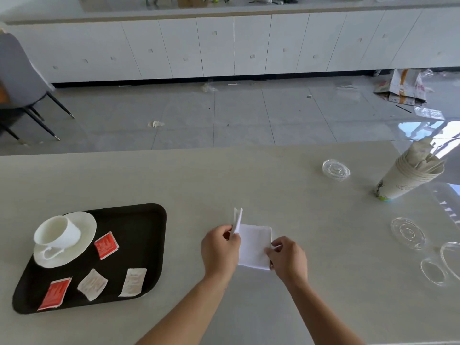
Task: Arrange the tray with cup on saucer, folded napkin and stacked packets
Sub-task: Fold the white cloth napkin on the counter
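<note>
A white napkin (pixel 254 246) lies on the pale table, right of the tray. My left hand (pixel 220 250) pinches its left edge, which stands up off the table. My right hand (pixel 288 258) pinches its right edge. The black tray (pixel 146 235) sits at the left. On it a white cup (pixel 58 231) rests tilted on a white saucer (pixel 84 221). Two red packets (pixel 106 245) (pixel 54 293) and two white packets (pixel 92 283) (pixel 133 282) lie scattered, apart from each other, on the tray.
A stack of paper cups (pixel 408 175) with wrapped items inside stands at the far right. Several clear plastic lids (pixel 335 169) (pixel 408 232) lie on the right side of the table. A grey chair (pixel 17 78) stands at the far left on the floor.
</note>
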`<state>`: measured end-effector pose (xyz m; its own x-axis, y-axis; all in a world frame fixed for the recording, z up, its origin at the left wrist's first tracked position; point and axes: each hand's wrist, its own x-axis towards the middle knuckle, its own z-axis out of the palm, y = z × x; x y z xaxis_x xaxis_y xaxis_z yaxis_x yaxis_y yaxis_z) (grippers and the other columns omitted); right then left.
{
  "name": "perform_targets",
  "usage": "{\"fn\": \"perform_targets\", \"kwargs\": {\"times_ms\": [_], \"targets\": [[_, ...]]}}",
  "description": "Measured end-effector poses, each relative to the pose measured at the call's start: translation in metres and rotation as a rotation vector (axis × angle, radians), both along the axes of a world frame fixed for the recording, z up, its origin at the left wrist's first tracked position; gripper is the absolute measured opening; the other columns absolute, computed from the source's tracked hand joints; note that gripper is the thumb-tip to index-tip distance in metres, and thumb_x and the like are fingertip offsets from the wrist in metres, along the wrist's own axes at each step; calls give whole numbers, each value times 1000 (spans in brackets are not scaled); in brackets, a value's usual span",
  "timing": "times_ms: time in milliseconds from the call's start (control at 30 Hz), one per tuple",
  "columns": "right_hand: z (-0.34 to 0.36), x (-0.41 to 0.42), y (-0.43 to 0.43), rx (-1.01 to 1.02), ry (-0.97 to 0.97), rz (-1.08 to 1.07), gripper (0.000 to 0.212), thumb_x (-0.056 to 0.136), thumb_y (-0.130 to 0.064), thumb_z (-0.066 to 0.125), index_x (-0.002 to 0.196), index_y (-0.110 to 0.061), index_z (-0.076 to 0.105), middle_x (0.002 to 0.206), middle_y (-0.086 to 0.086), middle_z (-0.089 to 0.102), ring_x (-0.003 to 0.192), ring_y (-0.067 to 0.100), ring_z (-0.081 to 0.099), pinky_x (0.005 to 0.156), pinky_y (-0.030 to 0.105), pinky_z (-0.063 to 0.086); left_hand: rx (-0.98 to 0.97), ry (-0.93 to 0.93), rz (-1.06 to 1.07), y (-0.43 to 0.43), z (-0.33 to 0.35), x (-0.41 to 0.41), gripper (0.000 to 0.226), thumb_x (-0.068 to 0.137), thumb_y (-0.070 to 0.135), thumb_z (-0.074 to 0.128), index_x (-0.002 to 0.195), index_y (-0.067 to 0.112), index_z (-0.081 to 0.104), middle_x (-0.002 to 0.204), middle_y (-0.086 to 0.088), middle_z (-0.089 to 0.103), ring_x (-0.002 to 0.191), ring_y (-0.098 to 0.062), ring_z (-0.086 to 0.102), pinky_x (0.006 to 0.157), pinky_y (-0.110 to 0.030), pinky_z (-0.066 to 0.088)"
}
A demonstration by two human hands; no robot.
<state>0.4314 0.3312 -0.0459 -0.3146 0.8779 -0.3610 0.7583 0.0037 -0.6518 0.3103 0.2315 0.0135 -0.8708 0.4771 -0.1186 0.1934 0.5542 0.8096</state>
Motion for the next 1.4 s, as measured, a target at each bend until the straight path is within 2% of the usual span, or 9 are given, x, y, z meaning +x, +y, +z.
{"fn": "perform_targets", "kwargs": {"times_ms": [133,500,733,867,967,1100,1200,1267,1400], "targets": [[2,-1,1,-48,33,-42,12,76,-16,70,65,-15,66,50,-2,67,52,16,66,53,28,52,-34,110,-70,20,-7,20,26,74,4,56,54,17,46,56,3,47,59,-17,40,52,-28,25],[-3,3,11,-136,119,-22,12,64,-10,58,55,-8,66,48,1,66,45,14,62,43,23,41,-198,274,-383,27,-47,57,11,88,17,58,85,12,67,86,-5,58,83,-21,53,66,-27,39],[-5,5,19,-178,183,-67,21,81,-7,52,73,-16,69,62,2,72,56,19,69,62,40,61,-345,583,-611,1,-62,64,38,79,38,65,112,21,63,106,-3,61,104,-25,56,86,-38,50],[-7,0,27,263,39,243,29,95,-38,52,123,-34,59,118,-14,62,96,15,64,74,33,53,-489,581,-749,-14,-82,63,72,88,52,46,148,15,31,152,-19,34,145,-38,22,115,-57,23],[-12,-10,36,354,-9,505,32,95,-39,54,127,-33,59,120,-11,58,106,15,57,72,32,51,-481,562,-800,-19,-88,55,77,91,64,27,153,22,9,162,-15,2,148,-33,-8,119,-50,-2],[-20,-18,44,300,6,416,20,91,-26,62,108,-26,71,108,-5,60,94,22,63,68,33,51,-307,482,-738,-15,-78,43,54,97,55,26,139,29,46,156,-4,33,146,-32,22,114,-39,13],[-24,-20,44,249,2,340,21,88,-26,64,108,-28,72,108,-8,60,91,21,64,66,30,49,-257,512,-563,6,-72,28,34,93,38,38,112,21,61,126,-3,54,116,-34,55,98,-39,42],[-26,-21,41,251,-7,325,22,89,-27,62,109,-29,71,106,-10,59,90,18,63,65,29,48,-408,557,-636,18,-71,19,53,93,43,34,133,13,51,144,-14,45,133,-38,42,110,-49,37],[-27,-21,38,277,-59,331,23,90,-31,59,110,-35,69,104,-12,57,91,17,61,63,28,46,-618,595,-779,18,-93,10,82,91,63,5,152,8,-3,161,-12,-12,146,-29,-20,120,-50,-6]]}}
